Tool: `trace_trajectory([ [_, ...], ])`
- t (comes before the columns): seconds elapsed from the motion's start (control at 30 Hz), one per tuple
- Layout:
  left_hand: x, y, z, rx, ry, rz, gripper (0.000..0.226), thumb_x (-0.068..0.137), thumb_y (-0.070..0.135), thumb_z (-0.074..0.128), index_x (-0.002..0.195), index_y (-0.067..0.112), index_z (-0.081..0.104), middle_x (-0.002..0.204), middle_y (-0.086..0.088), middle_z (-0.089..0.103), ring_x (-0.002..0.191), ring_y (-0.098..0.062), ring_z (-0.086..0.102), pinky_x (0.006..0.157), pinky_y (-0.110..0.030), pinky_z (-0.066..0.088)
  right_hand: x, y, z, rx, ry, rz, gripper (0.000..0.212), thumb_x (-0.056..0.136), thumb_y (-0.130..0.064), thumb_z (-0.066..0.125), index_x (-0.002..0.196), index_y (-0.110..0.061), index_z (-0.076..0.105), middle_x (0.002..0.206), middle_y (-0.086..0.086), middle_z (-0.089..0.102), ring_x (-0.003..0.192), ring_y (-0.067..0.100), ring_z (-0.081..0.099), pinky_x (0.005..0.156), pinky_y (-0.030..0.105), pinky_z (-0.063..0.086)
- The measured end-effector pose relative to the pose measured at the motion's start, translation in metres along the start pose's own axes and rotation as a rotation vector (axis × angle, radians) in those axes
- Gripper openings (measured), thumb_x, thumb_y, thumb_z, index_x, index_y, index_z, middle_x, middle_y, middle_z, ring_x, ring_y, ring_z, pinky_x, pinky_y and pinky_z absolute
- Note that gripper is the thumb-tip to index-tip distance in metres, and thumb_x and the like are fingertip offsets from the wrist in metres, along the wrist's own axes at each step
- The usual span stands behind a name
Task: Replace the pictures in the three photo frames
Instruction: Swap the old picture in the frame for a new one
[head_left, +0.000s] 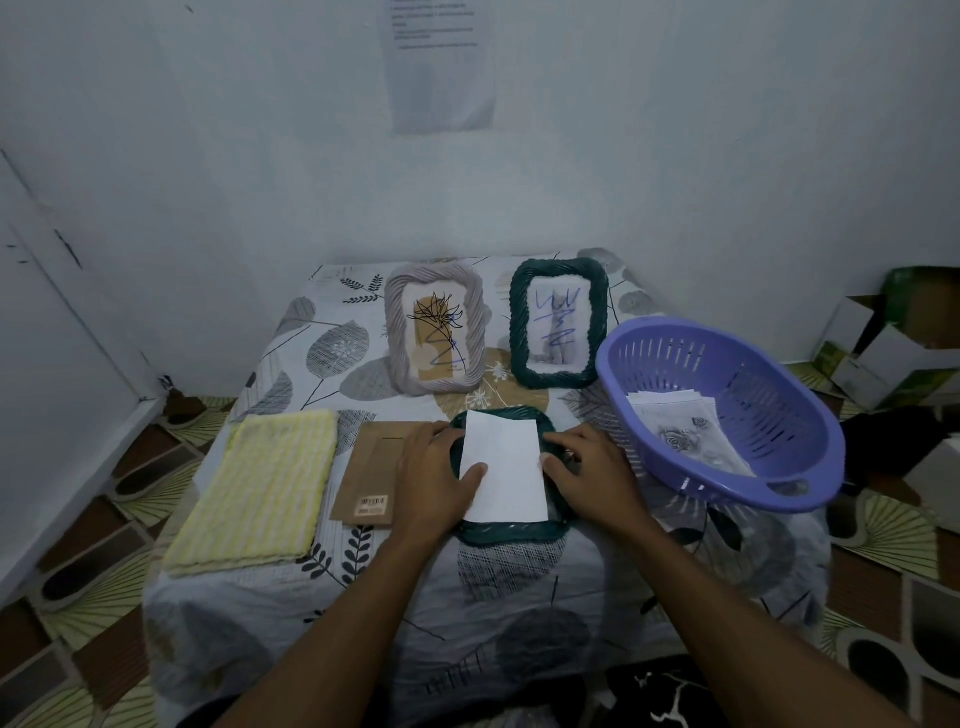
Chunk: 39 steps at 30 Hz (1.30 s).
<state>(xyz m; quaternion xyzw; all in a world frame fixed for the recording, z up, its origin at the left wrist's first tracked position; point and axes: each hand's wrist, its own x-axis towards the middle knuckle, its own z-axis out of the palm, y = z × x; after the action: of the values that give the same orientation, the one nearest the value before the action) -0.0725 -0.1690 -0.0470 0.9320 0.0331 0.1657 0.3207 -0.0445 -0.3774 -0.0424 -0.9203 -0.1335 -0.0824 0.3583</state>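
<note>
A dark green frame (506, 531) lies face down in the middle of the table. A blank white paper (504, 470) lies on its back. My left hand (436, 480) rests on the frame's left side, its thumb pressing the paper's left edge. My right hand (589, 478) lies on the frame's right side, thumb touching the paper's right edge. A brown backing board (371, 473) lies just left of the frame, partly under my left hand. Two frames stand upright at the back: a pale grey one (435, 332) and a dark green one (558, 325), each showing a scribbled picture.
A purple plastic basket (727, 410) with several printed pictures (685, 431) sits at the right, tilted over the table edge. A folded yellow cloth (265, 486) lies at the left. Cardboard boxes (893, 343) stand on the floor at the right.
</note>
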Motion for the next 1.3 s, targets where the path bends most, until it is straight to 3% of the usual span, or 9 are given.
trace_trajectory([
  [0.27, 0.004, -0.002, -0.002, -0.219, 0.083, -0.047, 0.011, 0.079, 0.014, 0.069, 0.089, 0.018, 0.067, 0.091, 0.0, 0.065, 0.091, -0.02, 0.058, 0.081, -0.042, 0.051, 0.0, -0.001, 0.001, 0.003, -0.005, -0.001, 0.034, 0.093, -0.023, 0.052, 0.125, -0.017, 0.063, 0.114, 0.0, 0.059, 0.108, 0.018, 0.052, 0.095, 0.039, 0.046],
  [0.5, 0.0, 0.007, -0.009, -0.337, 0.082, -0.094, 0.011, 0.082, 0.005, 0.067, 0.086, 0.015, 0.067, 0.083, 0.002, 0.066, 0.075, 0.0, 0.058, 0.063, -0.004, 0.04, -0.002, -0.004, -0.001, 0.019, 0.016, 0.018, 0.032, 0.092, -0.021, 0.055, 0.123, -0.013, 0.063, 0.115, 0.002, 0.057, 0.106, 0.017, 0.053, 0.095, 0.039, 0.048],
  [0.7, 0.005, 0.01, -0.02, -0.41, 0.065, -0.148, 0.008, 0.084, 0.005, 0.066, 0.087, 0.012, 0.066, 0.079, 0.004, 0.064, 0.073, -0.003, 0.057, 0.063, -0.005, 0.044, 0.004, -0.014, -0.007, -0.178, -0.067, -0.022, 0.03, 0.094, -0.017, 0.05, 0.12, -0.011, 0.062, 0.117, 0.009, 0.057, 0.106, 0.024, 0.054, 0.093, 0.033, 0.044],
  [0.77, 0.009, 0.011, -0.025, -0.458, 0.068, -0.186, 0.007, 0.084, 0.005, 0.065, 0.087, 0.01, 0.067, 0.08, -0.001, 0.067, 0.074, -0.008, 0.059, 0.069, -0.017, 0.049, 0.007, -0.027, -0.014, -0.261, -0.076, -0.057, 0.026, 0.094, -0.015, 0.046, 0.114, -0.011, 0.063, 0.116, 0.01, 0.058, 0.103, 0.026, 0.055, 0.089, 0.034, 0.046],
  [0.87, 0.011, 0.016, -0.03, -0.563, 0.068, -0.229, 0.01, 0.085, 0.003, 0.063, 0.085, 0.013, 0.067, 0.081, -0.003, 0.068, 0.078, -0.017, 0.063, 0.071, -0.033, 0.053, 0.01, -0.049, -0.034, -0.34, 0.012, -0.198, 0.03, 0.093, -0.011, 0.048, 0.119, -0.011, 0.063, 0.118, 0.008, 0.06, 0.104, 0.026, 0.055, 0.085, 0.037, 0.049],
  [0.97, 0.014, 0.027, -0.032, -0.657, 0.032, -0.259, 0.013, 0.087, 0.002, 0.062, 0.087, 0.013, 0.067, 0.084, -0.004, 0.069, 0.077, -0.016, 0.064, 0.062, -0.026, 0.05, 0.012, -0.058, -0.066, -0.474, 0.168, -0.271, 0.028, 0.089, -0.016, 0.056, 0.116, -0.013, 0.064, 0.111, 0.007, 0.062, 0.104, 0.029, 0.053, 0.074, 0.039, 0.049],
  [1.07, 0.018, 0.042, -0.027, -0.718, -0.016, -0.269, 0.011, 0.089, 0.002, 0.061, 0.094, 0.009, 0.066, 0.088, -0.008, 0.069, 0.074, -0.017, 0.063, 0.055, -0.022, 0.048, 0.012, -0.043, -0.094, -0.642, 0.089, -0.099, 0.046, 0.087, -0.034, 0.057, 0.129, -0.015, 0.054, 0.121, 0.011, 0.058, 0.111, 0.033, 0.047, 0.085, 0.042, 0.046],
  [1.13, 0.019, 0.053, -0.022, -0.752, -0.046, -0.256, 0.009, 0.089, 0.0, 0.06, 0.095, 0.006, 0.065, 0.087, -0.011, 0.068, 0.07, -0.016, 0.061, 0.053, -0.021, 0.05, 0.009, -0.03, -0.106, -0.548, -0.044, 0.079, 0.054, 0.089, -0.038, 0.057, 0.136, -0.014, 0.047, 0.129, 0.011, 0.056, 0.116, 0.033, 0.049, 0.088, 0.042, 0.046],
  [1.3, 0.029, 0.076, -0.012, -0.818, -0.07, -0.229, 0.008, 0.089, -0.001, 0.06, 0.09, 0.006, 0.063, 0.083, -0.013, 0.064, 0.061, -0.018, 0.057, 0.052, -0.023, 0.053, 0.007, -0.019, -0.121, -0.331, -0.104, 0.115, 0.025, 0.088, -0.027, 0.059, 0.099, -0.007, 0.069, 0.091, 0.016, 0.071, 0.081, 0.031, 0.064, 0.071, 0.039, 0.053],
])
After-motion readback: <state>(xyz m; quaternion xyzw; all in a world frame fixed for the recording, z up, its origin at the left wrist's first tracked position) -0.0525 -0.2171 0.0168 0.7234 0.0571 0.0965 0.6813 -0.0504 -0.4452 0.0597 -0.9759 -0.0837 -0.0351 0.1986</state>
